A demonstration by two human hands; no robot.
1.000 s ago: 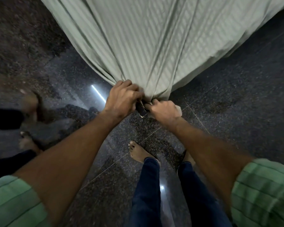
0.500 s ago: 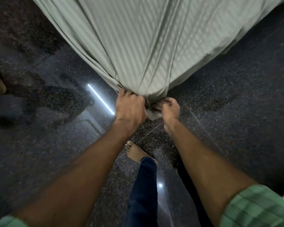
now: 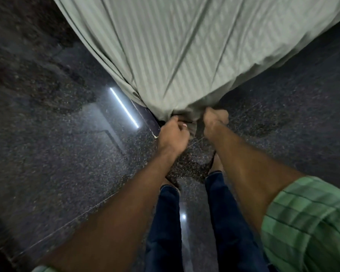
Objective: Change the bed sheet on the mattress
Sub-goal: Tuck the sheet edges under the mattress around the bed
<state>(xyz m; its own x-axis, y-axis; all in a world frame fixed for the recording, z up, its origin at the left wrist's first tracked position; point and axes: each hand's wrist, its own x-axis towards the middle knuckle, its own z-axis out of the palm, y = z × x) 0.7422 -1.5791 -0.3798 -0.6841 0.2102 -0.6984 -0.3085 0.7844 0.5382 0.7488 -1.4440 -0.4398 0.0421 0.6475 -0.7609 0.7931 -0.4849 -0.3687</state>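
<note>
Bedroom: sheeted bed (image 3: 194, 55), polished stone floor (image 3: 57, 154)

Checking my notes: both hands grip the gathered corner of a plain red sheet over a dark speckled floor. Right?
Not quite: the sheet is pale green with woven stripes, not plain red, as the head view shows. The left hand and right hand do grip its gathered corner over the dark speckled floor.

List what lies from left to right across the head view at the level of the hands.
Bright light streak on the floor → left hand → bunched corner of the bed sheet → right hand → dark speckled floor.
</note>
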